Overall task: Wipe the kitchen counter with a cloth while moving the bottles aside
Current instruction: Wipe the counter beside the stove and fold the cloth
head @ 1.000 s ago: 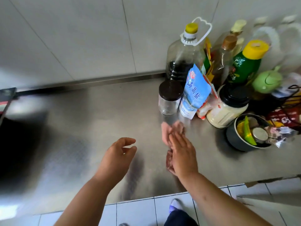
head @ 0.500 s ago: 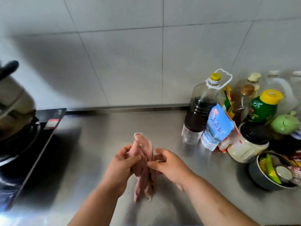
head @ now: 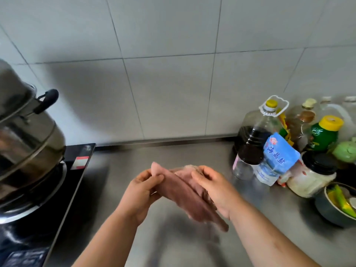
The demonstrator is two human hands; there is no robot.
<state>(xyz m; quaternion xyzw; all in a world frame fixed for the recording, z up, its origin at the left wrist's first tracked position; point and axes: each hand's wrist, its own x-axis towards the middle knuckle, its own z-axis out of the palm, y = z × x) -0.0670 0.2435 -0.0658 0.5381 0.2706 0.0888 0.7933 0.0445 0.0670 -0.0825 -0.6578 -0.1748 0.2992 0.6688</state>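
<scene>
A soft pink cloth [head: 179, 191] is held up in the air over the shiny grey metal counter [head: 173, 151], stretched between both hands. The left hand [head: 140, 191] pinches its upper left end with thumb and fingers. The right hand [head: 215, 187] curls round its right side, and the rest hangs down under that wrist. Off to the right, by the wall, stand a big clear bottle with dark liquid [head: 254, 130], a blue salt bag [head: 275, 160] and a green bottle with a yellow cap [head: 323, 135]. On the left sits a big steel pot [head: 25, 141].
</scene>
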